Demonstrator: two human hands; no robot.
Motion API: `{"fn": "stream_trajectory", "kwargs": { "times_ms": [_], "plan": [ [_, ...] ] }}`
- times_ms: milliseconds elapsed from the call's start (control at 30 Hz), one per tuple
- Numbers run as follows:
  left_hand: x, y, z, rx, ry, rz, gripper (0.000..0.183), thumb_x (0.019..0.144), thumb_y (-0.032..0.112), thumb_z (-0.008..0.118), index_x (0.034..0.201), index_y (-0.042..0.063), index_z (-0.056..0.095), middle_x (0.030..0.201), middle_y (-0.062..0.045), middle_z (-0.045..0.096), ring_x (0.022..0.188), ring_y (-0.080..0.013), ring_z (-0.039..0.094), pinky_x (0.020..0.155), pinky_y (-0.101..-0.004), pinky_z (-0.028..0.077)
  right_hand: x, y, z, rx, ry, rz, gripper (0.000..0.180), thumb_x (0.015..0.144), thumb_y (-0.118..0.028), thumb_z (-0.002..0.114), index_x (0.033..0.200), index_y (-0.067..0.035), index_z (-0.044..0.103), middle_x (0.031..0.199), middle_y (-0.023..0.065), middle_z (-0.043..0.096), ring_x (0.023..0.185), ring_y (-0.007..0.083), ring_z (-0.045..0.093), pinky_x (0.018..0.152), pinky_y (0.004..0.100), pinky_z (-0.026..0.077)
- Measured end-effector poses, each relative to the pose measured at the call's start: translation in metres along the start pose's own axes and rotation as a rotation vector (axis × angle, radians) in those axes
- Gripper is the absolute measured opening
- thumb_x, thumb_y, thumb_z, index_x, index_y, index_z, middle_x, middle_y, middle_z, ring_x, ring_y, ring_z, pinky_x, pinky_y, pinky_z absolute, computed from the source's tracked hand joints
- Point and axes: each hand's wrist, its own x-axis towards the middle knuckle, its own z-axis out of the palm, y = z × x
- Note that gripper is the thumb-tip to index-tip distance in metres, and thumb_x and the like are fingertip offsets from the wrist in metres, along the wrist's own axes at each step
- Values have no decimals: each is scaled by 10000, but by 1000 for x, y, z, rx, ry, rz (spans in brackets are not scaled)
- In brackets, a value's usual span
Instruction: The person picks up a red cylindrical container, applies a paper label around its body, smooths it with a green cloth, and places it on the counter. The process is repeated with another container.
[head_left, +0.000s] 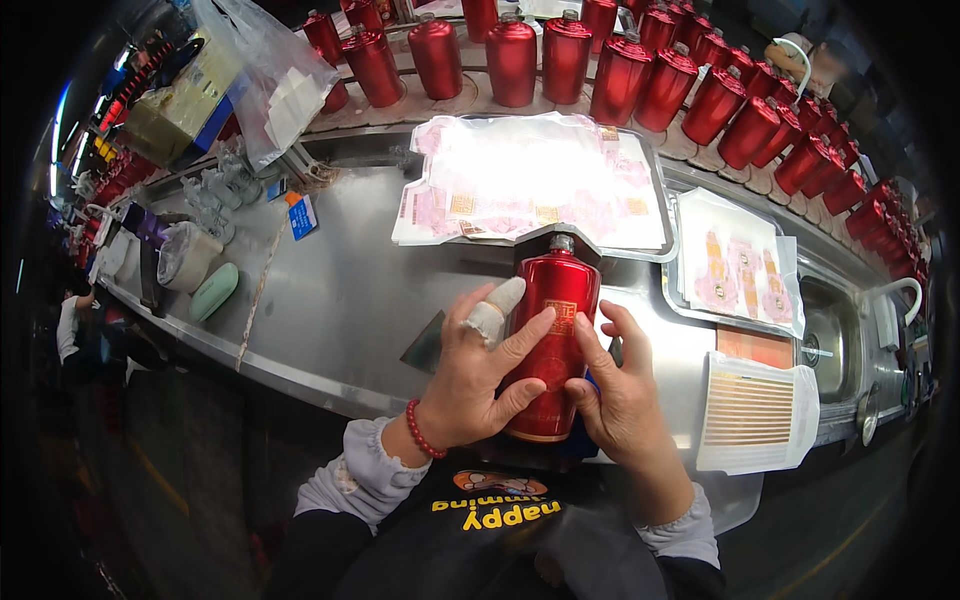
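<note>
A glossy red bottle (546, 382) lies in front of me, its neck pointing away and resting at a notched metal support (534, 238). A square gold decal (559, 316) is on its upper face. My left hand (472, 375), with a white cover on one finger and a red bead bracelet at the wrist, touches the bottle's left side and the decal's edge with index finger and thumb. From the right, my right hand (619, 382) has its index fingertip at the decal's right edge and its thumb by the bottle's side. Neither hand is closed around the bottle.
Beyond, a metal tray (670, 225) holds decal sheets. Another tray (675, 306) of sheets, a gold-striped sheet (750, 412) and a sink (834, 375) are at right. Many red bottles (511, 64) line the far conveyor. A green case (214, 292) and clear glass bottles (214, 199) are left.
</note>
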Motion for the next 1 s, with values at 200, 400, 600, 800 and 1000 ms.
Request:
{"fn": "stream_trajectory", "kwargs": {
  "times_ms": [200,400,600,800,1000],
  "plan": [
    [-1,-1,3,2,-7,-17,624,1005,543,553,1488,147,573,1543,-238,410,1376,-429,332,1187,-529,224,-4,4,6,47,-6,24,596,913,-215,734,1479,-124,569,1496,211,427,1186,351,512,1035,460,459],
    [-5,-5,2,14,-25,-2,640,1004,563,546,1500,158,560,1552,-243,399,1373,-433,337,1188,-532,221,-7,4,5,82,-29,35,586,918,-199,726,1478,-128,568,1511,221,412,1197,368,510,1031,455,457],
    [-10,-6,4,47,-9,-4,649,1010,571,523,1496,142,560,1533,-265,420,1363,-450,369,1180,-537,232,-8,3,5,46,-50,6,539,939,-208,705,1458,-121,587,1520,236,397,1200,378,507,1041,459,454],
    [-3,-18,6,-61,18,41,664,1020,601,490,1504,152,557,1550,-254,413,1377,-415,365,1202,-499,202,-1,5,0,89,-86,93,532,973,-214,668,1485,-120,559,1517,221,403,1212,366,505,1041,446,452],
    [-6,-20,9,-68,3,30,684,1007,630,494,1508,169,556,1569,-258,388,1400,-409,342,1207,-480,196,-6,6,6,107,-79,97,579,931,-187,716,1489,-156,565,1557,194,366,1159,318,504,1042,431,458]
  ]
}}
